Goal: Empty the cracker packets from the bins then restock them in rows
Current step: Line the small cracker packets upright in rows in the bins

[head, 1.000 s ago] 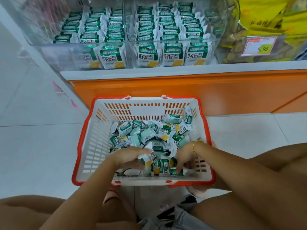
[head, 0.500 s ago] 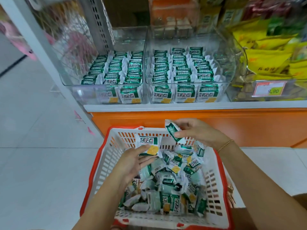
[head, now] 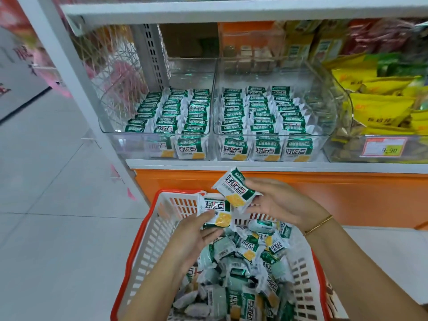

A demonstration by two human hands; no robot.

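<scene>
Two hands are up out of the basket (head: 150,239) now (a second ago they were digging in it), my left hand (head: 193,238) pinching the lower packet (head: 215,213), my right hand (head: 279,202) pinching the upper packet (head: 232,188), both below the part-filled bins (head: 129,144), ready for the rows.

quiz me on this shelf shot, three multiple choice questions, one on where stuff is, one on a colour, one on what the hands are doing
1. The loose packets lie: A in the basket; B on the floor; C on the top shelf.
2. The basket's rim is: A blue; B red; C black.
3. The hands: A both empty; B each holds one packet; C only the right holds one.

Answers:
1 A, the heap sits inside the basket.
2 B, red edging runs round the white walls.
3 B, the left hand grips the lower packet and the right hand holds the upper packet.
</scene>
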